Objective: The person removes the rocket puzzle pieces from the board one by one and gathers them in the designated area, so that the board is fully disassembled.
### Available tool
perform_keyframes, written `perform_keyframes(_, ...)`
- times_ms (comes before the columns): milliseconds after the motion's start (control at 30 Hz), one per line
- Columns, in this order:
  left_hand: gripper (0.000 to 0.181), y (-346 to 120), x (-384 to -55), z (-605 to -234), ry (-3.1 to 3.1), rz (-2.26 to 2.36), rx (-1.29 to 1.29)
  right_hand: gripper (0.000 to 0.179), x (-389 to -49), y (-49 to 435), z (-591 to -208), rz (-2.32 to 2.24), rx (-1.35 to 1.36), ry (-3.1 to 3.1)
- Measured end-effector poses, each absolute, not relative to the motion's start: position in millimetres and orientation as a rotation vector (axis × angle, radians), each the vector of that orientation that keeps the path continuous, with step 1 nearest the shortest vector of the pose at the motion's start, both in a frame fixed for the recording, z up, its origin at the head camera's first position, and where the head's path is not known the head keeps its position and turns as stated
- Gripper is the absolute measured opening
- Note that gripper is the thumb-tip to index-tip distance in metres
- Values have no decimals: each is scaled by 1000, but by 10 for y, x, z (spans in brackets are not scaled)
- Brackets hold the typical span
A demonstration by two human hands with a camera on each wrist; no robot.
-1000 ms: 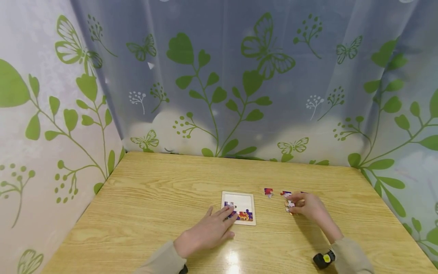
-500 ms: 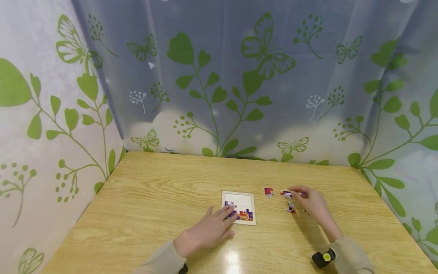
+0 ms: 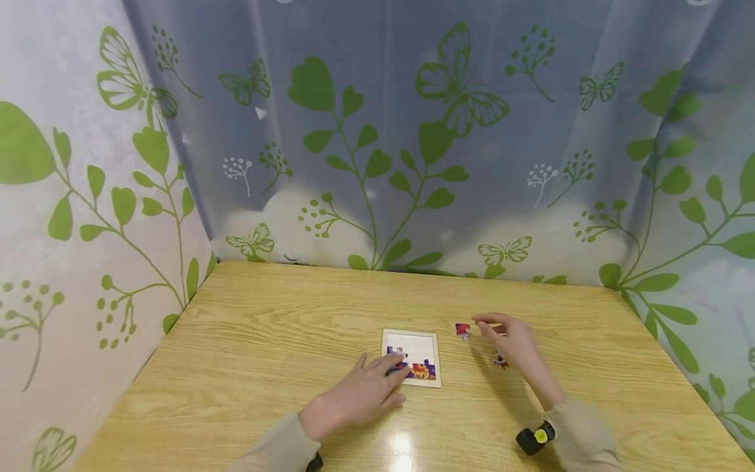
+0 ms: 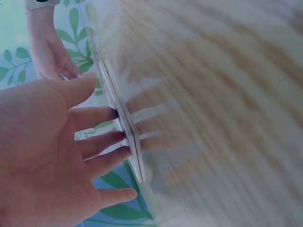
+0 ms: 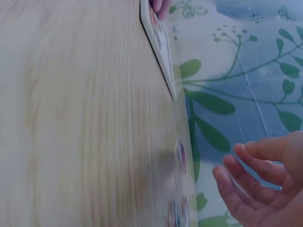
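Observation:
A square puzzle tray (image 3: 438,367) with a pale rim lies mid-table, several colourful pieces fitted along its near and left sides. My left hand (image 3: 356,400) rests its straight fingertips on those pieces; the left wrist view shows its fingers (image 4: 102,142) reaching onto the tray edge. To the tray's right, my right hand (image 3: 514,342) hovers over the table, its fingers loosely bent. Nothing shows between its fingers (image 5: 246,184) in the right wrist view. A red and purple puzzle piece (image 3: 463,330) lies just left of its fingertips, and another puzzle piece (image 3: 499,359) lies below the hand, partly covered.
The wood-grain table (image 3: 283,314) spreads out around the tray. A curtain (image 3: 377,131) printed with green leaves and butterflies hangs behind it and along both sides. Other loose pieces may be hidden under my right hand.
My right hand has moved from the right-hand pieces leftward and slightly away, stopping near the red and purple piece. My left hand has stayed on the tray.

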State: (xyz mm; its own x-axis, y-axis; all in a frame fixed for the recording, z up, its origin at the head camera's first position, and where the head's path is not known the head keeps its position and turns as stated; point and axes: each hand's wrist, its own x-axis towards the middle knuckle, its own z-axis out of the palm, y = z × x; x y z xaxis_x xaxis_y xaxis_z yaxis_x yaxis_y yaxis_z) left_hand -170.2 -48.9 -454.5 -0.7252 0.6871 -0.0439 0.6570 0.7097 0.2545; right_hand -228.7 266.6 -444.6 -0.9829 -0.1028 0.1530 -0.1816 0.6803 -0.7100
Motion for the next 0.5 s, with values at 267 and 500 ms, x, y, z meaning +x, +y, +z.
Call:
perform_keyframes(267,53,-478,-1702,-4554,2819,307,1129,25,-2360,2401,-4506,1184,297,-2777)
perform_keyframes(500,57,-448,-1633,-4537,2792,217,1159,23,-2403,2133,-4558,1192,366,-2770)
